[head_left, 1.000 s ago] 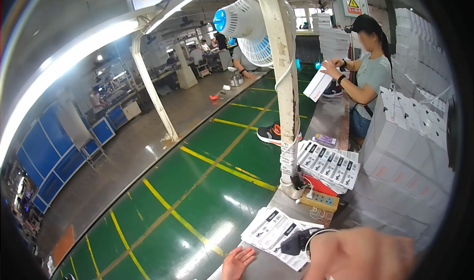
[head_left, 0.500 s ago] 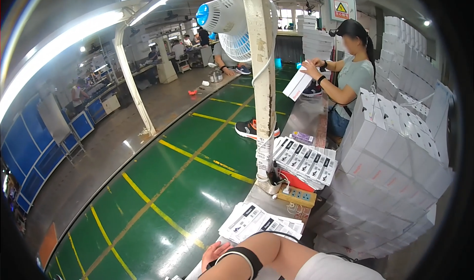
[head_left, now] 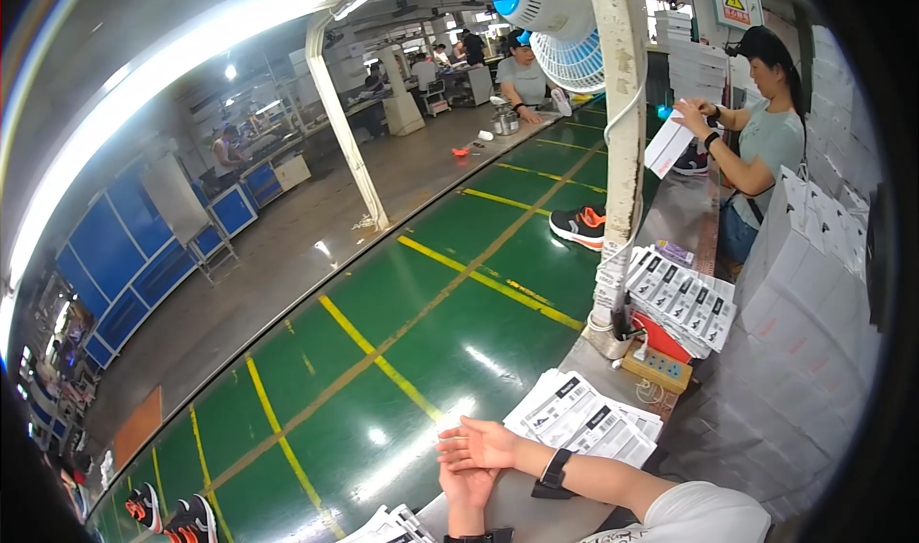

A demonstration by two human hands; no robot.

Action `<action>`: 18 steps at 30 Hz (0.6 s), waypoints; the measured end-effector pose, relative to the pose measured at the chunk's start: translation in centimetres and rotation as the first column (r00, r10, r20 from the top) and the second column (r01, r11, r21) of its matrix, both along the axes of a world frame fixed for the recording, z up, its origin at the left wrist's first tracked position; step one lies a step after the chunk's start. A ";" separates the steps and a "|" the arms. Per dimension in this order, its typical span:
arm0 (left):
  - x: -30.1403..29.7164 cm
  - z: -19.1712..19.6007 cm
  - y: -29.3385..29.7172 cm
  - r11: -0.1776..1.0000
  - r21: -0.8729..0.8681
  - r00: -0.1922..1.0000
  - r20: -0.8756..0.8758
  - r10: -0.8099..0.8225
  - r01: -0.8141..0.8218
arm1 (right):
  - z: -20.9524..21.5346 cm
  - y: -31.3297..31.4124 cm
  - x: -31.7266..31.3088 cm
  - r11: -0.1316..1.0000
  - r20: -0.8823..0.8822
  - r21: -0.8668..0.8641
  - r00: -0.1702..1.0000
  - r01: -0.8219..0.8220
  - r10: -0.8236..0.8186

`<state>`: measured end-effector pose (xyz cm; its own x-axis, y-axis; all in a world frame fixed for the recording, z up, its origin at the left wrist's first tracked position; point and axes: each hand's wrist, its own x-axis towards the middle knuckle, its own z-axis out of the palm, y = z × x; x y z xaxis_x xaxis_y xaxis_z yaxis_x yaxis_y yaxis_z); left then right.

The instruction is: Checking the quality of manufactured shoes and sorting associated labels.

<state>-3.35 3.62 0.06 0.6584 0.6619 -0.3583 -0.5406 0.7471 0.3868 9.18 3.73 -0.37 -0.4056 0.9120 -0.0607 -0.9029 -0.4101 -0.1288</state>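
Just above the near edge of the green conveyor belt, my two hands overlap. My right hand (head_left: 483,444) reaches in from the right, fingers stretched out toward the left, lying across the fingers of my left hand (head_left: 466,488). The left one comes up from the lower edge, its palm showing and its fingers partly covered. Neither hand holds anything that I can see. Beside my right forearm lies a stack of printed white sheets (head_left: 586,417) with black labels. A second sheet stack (head_left: 391,527) shows at the lower edge, near my left wrist.
Black-and-orange sneakers (head_left: 191,519) sit on the green belt (head_left: 383,390) at lower left; another sneaker (head_left: 576,225) is by the post (head_left: 617,141). A fan (head_left: 565,26), a power strip (head_left: 657,368) and stacked white boxes (head_left: 795,313) stand nearby. A co-worker holds a white box (head_left: 668,151).
The view has swung left, bringing sneakers in at lower left. My right forearm has stretched out, and both hands now show, one across the other. The co-worker still holds the white box.
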 end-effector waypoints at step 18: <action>0.6 0.5 0.4 0.997 0.039 0.964 -0.260 -0.048 0.060 | -4.3 1.1 0.0 1.000 -0.061 -0.004 0.998 0.012 -0.013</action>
